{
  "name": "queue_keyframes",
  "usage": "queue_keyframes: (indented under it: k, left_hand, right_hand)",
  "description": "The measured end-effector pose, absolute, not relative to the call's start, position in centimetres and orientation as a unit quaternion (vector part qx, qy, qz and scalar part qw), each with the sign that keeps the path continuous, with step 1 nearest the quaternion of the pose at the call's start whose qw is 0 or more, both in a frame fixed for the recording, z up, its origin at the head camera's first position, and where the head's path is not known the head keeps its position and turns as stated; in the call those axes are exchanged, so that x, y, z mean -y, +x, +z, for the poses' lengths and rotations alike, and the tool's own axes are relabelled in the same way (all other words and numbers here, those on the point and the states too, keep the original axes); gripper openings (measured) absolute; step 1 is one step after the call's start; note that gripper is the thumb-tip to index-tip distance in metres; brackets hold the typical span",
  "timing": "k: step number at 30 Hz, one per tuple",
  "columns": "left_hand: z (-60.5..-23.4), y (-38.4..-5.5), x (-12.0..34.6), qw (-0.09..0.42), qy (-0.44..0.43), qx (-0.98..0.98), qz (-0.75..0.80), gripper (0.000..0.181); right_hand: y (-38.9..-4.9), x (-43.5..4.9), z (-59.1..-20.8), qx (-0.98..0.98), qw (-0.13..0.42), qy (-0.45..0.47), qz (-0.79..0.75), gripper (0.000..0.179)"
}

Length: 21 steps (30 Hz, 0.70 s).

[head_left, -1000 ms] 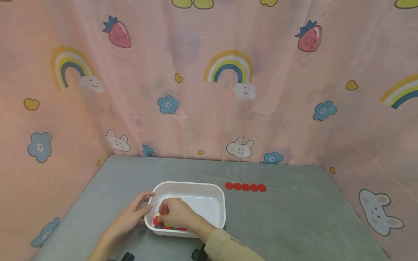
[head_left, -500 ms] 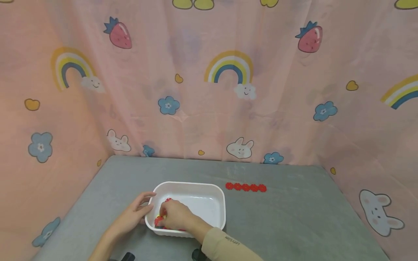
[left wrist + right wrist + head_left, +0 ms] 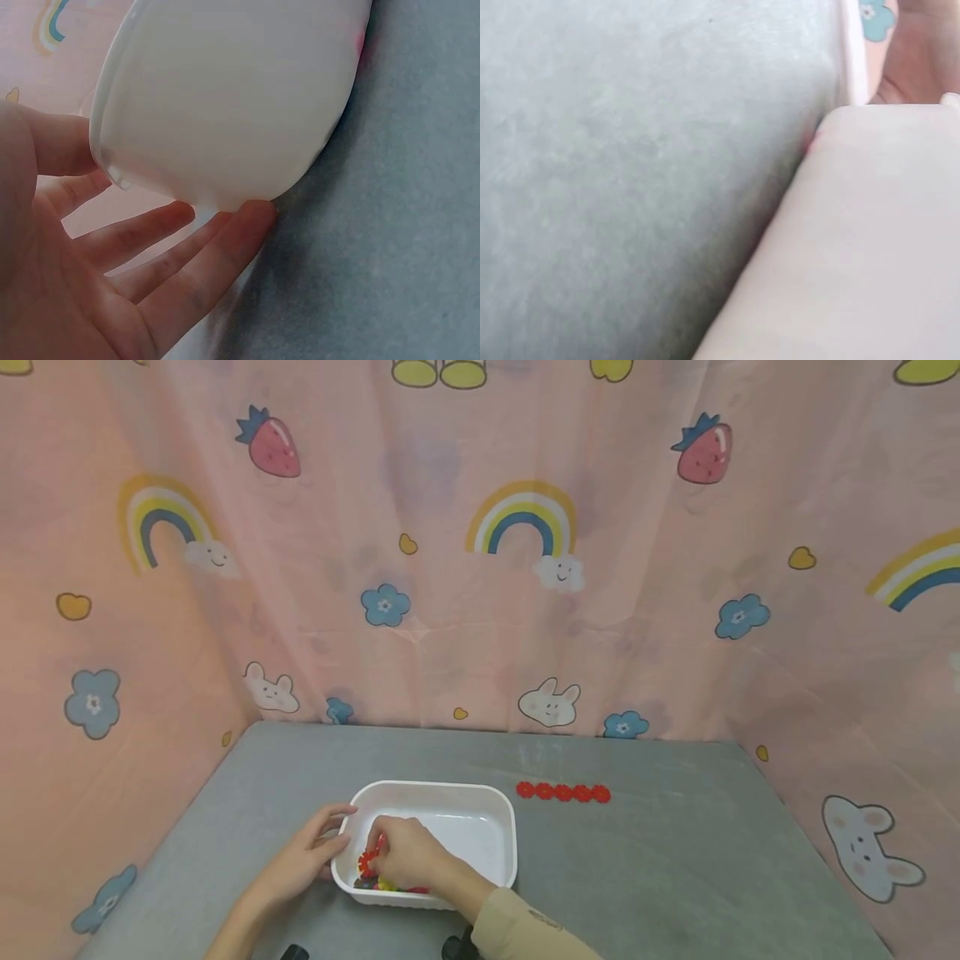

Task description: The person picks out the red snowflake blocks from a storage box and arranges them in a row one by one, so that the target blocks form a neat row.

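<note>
A white plastic bin (image 3: 480,789) stands on the table, with small colourful flower-shaped discs (image 3: 386,885) gathered in its near left corner. My left hand (image 3: 298,857) touches the outside of its left end, fingers extended. In the left wrist view, the fingertips (image 3: 259,214) rest against the outer wall, and one digit meets the rim. Inside the bin my right hand (image 3: 411,853) has its fingers bent down, pinching a red flower-shaped disc (image 3: 367,862) at the fingertips. The hand covers part of the pieces. Only the bin's outside shows in the right wrist view, not the right fingers.
A straight row of several red flower-shaped discs (image 3: 563,792) lies on the grey tabletop (image 3: 675,860), right of the bin at the back. Behind stands a pink printed curtain (image 3: 465,627). Dark objects (image 3: 459,946) show at the near edge, below the bin.
My right hand shifts slightly among the discs, and the red pieces by its fingertips change position. The left hand stays at the bin's left end. The row of red discs is unchanged.
</note>
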State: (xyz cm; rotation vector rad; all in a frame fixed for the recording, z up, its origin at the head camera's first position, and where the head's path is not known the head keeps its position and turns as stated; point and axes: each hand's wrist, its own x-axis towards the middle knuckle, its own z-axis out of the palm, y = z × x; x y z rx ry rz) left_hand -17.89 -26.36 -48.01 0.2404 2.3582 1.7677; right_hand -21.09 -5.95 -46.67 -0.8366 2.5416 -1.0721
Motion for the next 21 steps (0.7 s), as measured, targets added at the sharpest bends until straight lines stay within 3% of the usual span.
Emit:
queue_keyframes:
  k: [14, 21]
  left_hand:
    - [-48.0, -17.6, 26.3, 0.092, 0.046, -0.809, 0.578, 0.045]
    - [-47.8, -17.5, 25.8, 0.088, 0.019, -0.815, 0.572, 0.044]
  right_hand:
    - [-19.9, 3.1, -44.4, -0.848, 0.146, -0.276, -0.429, 0.015]
    - [-19.6, 0.4, -43.5, -0.836, 0.121, -0.285, -0.453, 0.014]
